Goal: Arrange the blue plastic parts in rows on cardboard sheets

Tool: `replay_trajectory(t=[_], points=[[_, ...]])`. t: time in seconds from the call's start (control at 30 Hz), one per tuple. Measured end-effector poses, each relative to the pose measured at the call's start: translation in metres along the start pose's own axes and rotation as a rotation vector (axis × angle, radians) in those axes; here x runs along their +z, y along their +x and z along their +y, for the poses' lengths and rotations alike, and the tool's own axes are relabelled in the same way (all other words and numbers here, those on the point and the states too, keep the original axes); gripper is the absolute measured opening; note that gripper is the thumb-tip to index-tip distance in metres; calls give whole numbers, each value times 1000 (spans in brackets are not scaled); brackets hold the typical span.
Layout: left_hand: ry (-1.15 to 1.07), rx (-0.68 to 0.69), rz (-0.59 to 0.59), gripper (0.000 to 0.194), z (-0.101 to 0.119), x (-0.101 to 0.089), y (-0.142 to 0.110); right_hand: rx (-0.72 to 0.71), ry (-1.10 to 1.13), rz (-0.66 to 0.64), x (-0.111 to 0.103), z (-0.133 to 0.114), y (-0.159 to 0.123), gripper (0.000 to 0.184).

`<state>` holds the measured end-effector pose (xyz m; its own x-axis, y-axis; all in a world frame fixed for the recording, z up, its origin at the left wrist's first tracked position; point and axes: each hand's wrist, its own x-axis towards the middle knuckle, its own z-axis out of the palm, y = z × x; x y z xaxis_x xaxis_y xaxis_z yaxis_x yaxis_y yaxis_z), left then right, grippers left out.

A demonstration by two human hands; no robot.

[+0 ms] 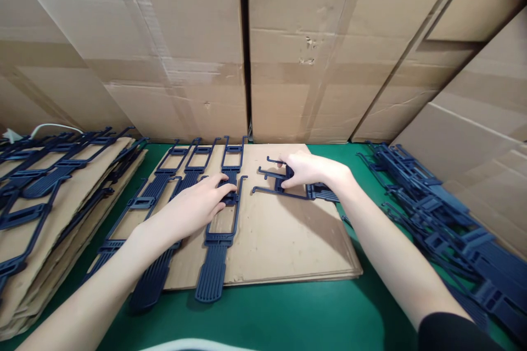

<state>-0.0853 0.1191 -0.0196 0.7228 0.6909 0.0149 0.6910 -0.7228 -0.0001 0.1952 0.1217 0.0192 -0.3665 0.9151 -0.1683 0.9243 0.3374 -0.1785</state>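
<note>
Several long dark blue plastic parts lie side by side on a cardboard sheet on a green table. My left hand lies on the rightmost laid part, fingers bent and pressing its middle. My right hand is closed on another dark blue plastic part, held just above the sheet's far middle, to the right of the laid row.
A pile of the same blue parts lies along the right of the green table. At the left, stacked cardboard sheets carry more parts. Tall cardboard boxes wall off the back and right.
</note>
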Motion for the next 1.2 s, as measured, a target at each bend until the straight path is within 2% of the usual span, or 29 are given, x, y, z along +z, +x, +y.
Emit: replay_trajectory(t=[0.17, 0.37, 0.53, 0.63, 0.7, 0.77, 0.9, 1.07, 1.2], points=[[2, 9, -3, 35, 0, 0, 0, -14, -55, -39, 3, 2, 2, 39], [46, 5, -30, 37, 1, 0, 1, 31, -59, -126, 0, -3, 1, 28], [36, 2, -25, 36, 3, -2, 0, -14, -1, -88, -9, -2, -6, 29], [30, -1, -15, 35, 4, -3, 1, 45, -12, -56, -16, 3, -11, 22], [29, 6, -11, 34, 5, -4, 1, 90, 2, 7, -20, 7, -14, 27], [29, 16, -13, 33, 6, -5, 1, 77, 46, 25, -21, 9, -15, 35], [24, 13, -19, 33, 5, -4, 1, -7, 77, -4, -16, 6, -15, 37], [36, 2, -32, 35, 4, -3, 1, 90, 27, -88, -8, -6, -13, 58], [43, 6, -42, 35, 5, -3, 1, 31, -40, -46, -1, -12, -8, 56]])
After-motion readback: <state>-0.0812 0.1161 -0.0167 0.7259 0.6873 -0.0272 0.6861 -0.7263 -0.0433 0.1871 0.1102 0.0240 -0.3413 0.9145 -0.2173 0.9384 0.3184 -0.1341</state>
